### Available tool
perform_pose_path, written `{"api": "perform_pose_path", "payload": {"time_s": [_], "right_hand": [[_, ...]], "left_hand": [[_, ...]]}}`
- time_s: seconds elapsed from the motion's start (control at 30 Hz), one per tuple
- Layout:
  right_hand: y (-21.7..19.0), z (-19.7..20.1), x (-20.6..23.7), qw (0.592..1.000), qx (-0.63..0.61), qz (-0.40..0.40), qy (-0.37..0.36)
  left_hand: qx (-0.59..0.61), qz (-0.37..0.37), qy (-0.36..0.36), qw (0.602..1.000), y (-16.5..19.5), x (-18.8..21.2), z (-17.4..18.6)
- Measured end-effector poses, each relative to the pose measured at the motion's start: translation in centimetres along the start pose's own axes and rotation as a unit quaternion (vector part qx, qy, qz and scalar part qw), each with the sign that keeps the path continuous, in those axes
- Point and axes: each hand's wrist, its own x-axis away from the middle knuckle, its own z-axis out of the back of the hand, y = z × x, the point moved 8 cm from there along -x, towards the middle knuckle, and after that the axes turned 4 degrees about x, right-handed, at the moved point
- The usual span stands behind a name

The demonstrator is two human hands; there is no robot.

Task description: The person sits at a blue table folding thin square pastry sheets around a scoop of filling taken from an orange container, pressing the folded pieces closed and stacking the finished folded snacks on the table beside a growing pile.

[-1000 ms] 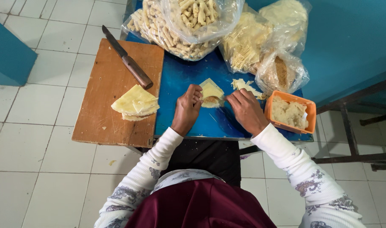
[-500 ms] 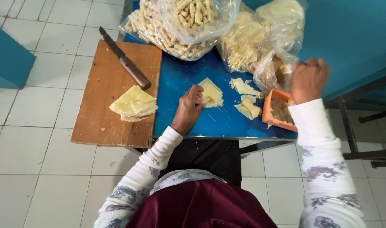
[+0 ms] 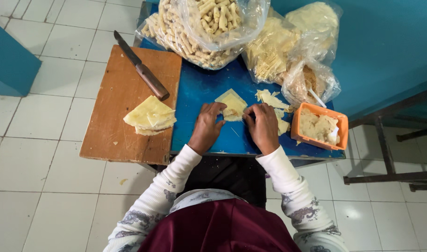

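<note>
Left hand [image 3: 207, 128]: fingers curled onto the near-left edge of the pastry wrapper [image 3: 232, 106], pressing it to the table; not closed into a fist, not clamped round anything else.
Right hand [image 3: 262, 127]: fingertips pinching the wrapper's near-right edge — thumb and forefinger close together on the thin sheet.
Hands together: side by side, nearly touching, both on the same sheet.
Wrapper position: flat on the blue tabletop [image 3: 199, 91], directly ahead of both hands, just beyond the fingertips; one corner pointing away from the body, long axis running roughly away from the person; equally near to either hand.
Wrapper material: pale yellow, thin, pliable, matte, squarish.
Just to the right: loose cut wrapper pieces [image 3: 271, 99], same pale sheet, overlapping untidily.
Further right: orange plastic tray [image 3: 296, 127] at the table's near-right corner, holding a lumpy beige filling with a white spoon in it.
To the left: wooden cutting board [image 3: 115, 135], scored and worn, overhanging the table; stack of wrappers [image 3: 150, 116] on it — triangular, soft-edged.
Knife [image 3: 141, 72]: long dark blade, brown wooden handle, lying diagonally on the board's far part.
Far edge: clear plastic bags [image 3: 265, 18] — finished rolled sticks in the left ones, thin strips and crumbs in the right ones.
</note>
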Motion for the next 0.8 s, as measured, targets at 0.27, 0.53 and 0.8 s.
{"api": "perform_pose_path", "payload": {"time_s": [0.27, 0.53, 0.8], "right_hand": [[-0.6, -0.3, -0.1, 0.978, -0.204, -0.033, -0.013], [-2.9, 0.8, 0.3, 0.987, -0.042, 0.152, 0.007], [1.2, -2.6, -2.2, 0.985, -0.153, -0.011, -0.079]], "left_hand": [[-0.106, -0.009, -0.028, 0.994, 1.1, 0.5, -0.1], [-0.130, 0.002, -0.049, 0.990, 1.5, 0.2, -0.2], [-0.148, -0.066, -0.051, 0.986, 2.3, -1.2, -0.6]]}}
